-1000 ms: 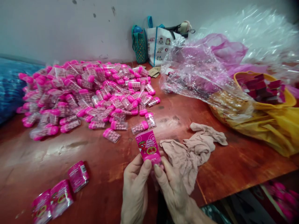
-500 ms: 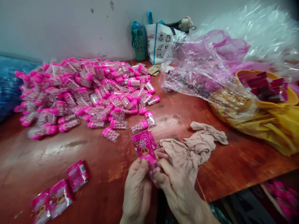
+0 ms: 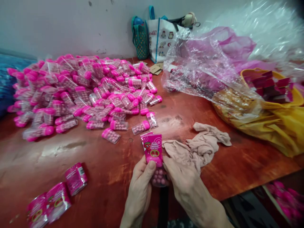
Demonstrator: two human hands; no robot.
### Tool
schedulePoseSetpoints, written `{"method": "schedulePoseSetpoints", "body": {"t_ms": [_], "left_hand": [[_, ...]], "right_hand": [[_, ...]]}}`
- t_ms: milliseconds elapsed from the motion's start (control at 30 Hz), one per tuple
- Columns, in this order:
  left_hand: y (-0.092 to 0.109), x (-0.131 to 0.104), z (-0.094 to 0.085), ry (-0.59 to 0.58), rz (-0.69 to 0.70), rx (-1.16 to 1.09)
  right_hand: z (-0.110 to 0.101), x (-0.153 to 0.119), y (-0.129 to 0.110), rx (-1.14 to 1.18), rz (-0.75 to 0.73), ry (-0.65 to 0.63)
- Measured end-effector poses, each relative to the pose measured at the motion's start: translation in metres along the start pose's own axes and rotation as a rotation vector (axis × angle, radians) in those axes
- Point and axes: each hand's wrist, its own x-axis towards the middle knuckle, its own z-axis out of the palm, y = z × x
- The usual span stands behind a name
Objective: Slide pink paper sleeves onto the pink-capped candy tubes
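Note:
In front of me is a clear bottle of pink candy balls (image 3: 159,178), with a printed pink sleeve (image 3: 153,148) around its capped upper end. My left hand (image 3: 140,182) grips it from the left, thumb pressed on the front at the sleeve's lower edge. My right hand (image 3: 187,180) closes on the right side of the sleeve and bottle; its fingertips are partly hidden. A second pink printed piece (image 3: 144,139) shows behind the sleeve. Just beyond lie a loose candy bottle (image 3: 141,127) and a crumpled beige cloth (image 3: 201,147).
A big heap of pink-capped candy bottles (image 3: 80,85) covers the back left. Three sleeved packs (image 3: 58,201) lie front left. At the right stand a yellow basket (image 3: 300,98) of dark pink pieces and clear plastic wrap (image 3: 197,68). A white bag (image 3: 154,41) leans at the wall.
The bottle has turned from a slant to nearly upright, its sleeve now facing me. My right hand has shifted from the bottle's lower part up toward the sleeve's right edge.

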Motion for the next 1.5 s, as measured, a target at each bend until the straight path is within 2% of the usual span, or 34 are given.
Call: {"method": "schedulePoseSetpoints", "body": {"t_ms": [167, 300, 600, 700, 867, 1100, 1267, 1433, 1500], "left_hand": [[-0.001, 0.003, -0.003, 0.012, -0.041, 0.025], [0.0, 0.005, -0.003, 0.006, -0.051, 0.064], [0.006, 0.009, -0.003, -0.117, -0.094, 0.045], [0.005, 0.012, -0.003, -0.119, -0.087, 0.052], [0.002, 0.012, -0.002, -0.108, -0.103, 0.06], [-0.004, 0.013, -0.004, -0.162, -0.092, 0.081], [-0.002, 0.013, -0.002, -0.152, -0.083, 0.113], [0.003, 0.011, 0.0, -0.182, -0.04, 0.118], [0.001, 0.011, -0.001, -0.178, -0.06, 0.113]], "right_hand": [[0.009, 0.0, 0.004, -0.198, -0.099, 0.094], [0.018, 0.002, 0.009, -0.25, -0.095, 0.104], [0.008, 0.007, 0.018, -0.069, 0.102, 0.23], [0.005, 0.007, 0.021, -0.007, 0.072, 0.197], [0.006, 0.004, 0.02, -0.076, -0.022, 0.023], [0.013, 0.002, 0.017, -0.257, -0.071, 0.069], [0.017, 0.004, 0.021, -0.207, 0.048, 0.094], [0.013, 0.009, 0.024, 0.168, 0.322, 0.22], [0.012, 0.012, 0.022, 0.325, 0.373, 0.244]]}}
